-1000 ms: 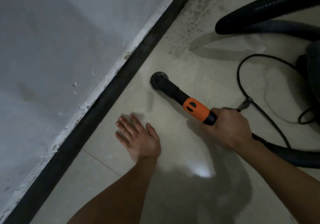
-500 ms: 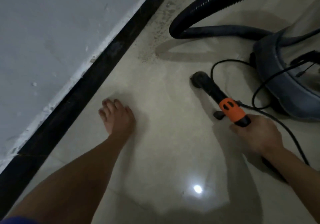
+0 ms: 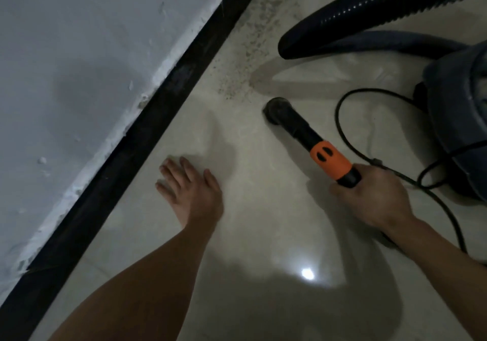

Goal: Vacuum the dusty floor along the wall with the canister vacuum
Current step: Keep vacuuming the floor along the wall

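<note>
Head view: right hand (image 3: 374,198) grips the nozzle (image 3: 297,127), mouth on the floor (image 3: 263,222). Left hand (image 3: 192,187) rests flat, fingers spread, holding nothing. Near floor appears clean; dust (image 3: 247,50) beside the baseboard (image 3: 147,135) remains ahead, near the canister (image 3: 458,119).

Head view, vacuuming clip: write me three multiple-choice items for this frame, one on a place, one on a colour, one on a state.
1. Where does the dust patch lie?
A. On the floor by the black baseboard, beyond the nozzle
B. Under the left hand
C. On the wall

2. What colour is the collar on the wand?
A. Blue
B. Orange
C. White

3. What is the left hand doing?
A. Gripping the hose
B. Lifting the cord
C. Lying flat and open on the floor

Answers: 1 A, the grit sits along the baseboard ahead of the nozzle. 2 B, an orange band shows just above the right hand. 3 C, fingers spread on the tile, holding nothing.
</note>
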Available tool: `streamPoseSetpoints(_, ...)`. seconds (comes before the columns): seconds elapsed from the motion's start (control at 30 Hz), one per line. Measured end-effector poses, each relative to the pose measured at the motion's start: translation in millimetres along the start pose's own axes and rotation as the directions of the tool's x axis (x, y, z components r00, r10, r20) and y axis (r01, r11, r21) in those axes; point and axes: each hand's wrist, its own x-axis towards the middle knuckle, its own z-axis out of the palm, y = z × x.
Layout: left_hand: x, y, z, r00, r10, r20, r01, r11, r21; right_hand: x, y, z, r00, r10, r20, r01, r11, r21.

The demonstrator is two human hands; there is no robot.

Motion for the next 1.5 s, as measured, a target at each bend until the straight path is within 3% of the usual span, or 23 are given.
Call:
streamPoseSetpoints(0.1,-1.5,0.7,-1.8,1.000,-0.007,0.004,0.007,1.000,0.027,18.0,-8.5,-4.6,0.997,0.051,-0.065,-0.047,0.997,0.061)
streamPoseSetpoints(0.27,-2.1,3.6,-6.9,1.000,-0.024,0.018,0.023,1.000,0.015,21.2,-22.2,2.6,0.997,-0.076,0.030,0.075,0.997,0.027)
streamPoseSetpoints(0.43,-2.4,5.7,-10.0,0.999,-0.027,0.025,0.026,1.000,0.015,48.0,-37.9,-5.7,1.000,0.004,-0.011,-0.004,1.000,0.020)
streamPoseSetpoints(0.6,-1.5,6.6,-11.1,0.999,-0.029,0.023,0.029,1.000,0.008,31.7,-44.9,4.9,0.989,-0.136,0.060,0.136,0.991,-0.008)
streamPoseSetpoints(0.77,-1.3,4.4,-6.7,0.999,-0.035,0.020,0.035,0.999,0.024,64.2,-50.8,2.9,0.999,-0.040,-0.014,0.040,0.998,-0.041)
streamPoseSetpoints(0.9,-0.4,2.9,-5.0,0.999,-0.030,0.021,0.029,0.999,0.023,51.9,-60.0,16.0,0.980,-0.185,0.079,0.190,0.979,-0.069)
streamPoseSetpoints(1.07,-0.9,4.1,-5.0,1.000,-0.028,0.001,0.028,1.000,0.015,69.4,-70.7,9.8,0.994,-0.106,0.025,0.107,0.994,-0.029)
streamPoseSetpoints(1.23,-0.7,4.1,-5.0,1.000,-0.022,0.001,0.022,1.000,0.006,62.8,-81.1,22.6,0.969,-0.218,0.116,0.227,0.972,-0.067)
streamPoseSetpoints(1.37,-1.3,3.0,-4.3,1.000,-0.025,0.016,0.024,0.999,0.028,91.8,-90.4,12.3,0.996,-0.086,-0.005,0.086,0.996,-0.038)
streamPoseSetpoints(1.5,-0.5,1.6,-4.4,0.999,-0.020,0.030,0.020,0.999,0.025,85.0,-107.5,25.2,0.973,-0.203,0.113,0.211,0.975,-0.067)
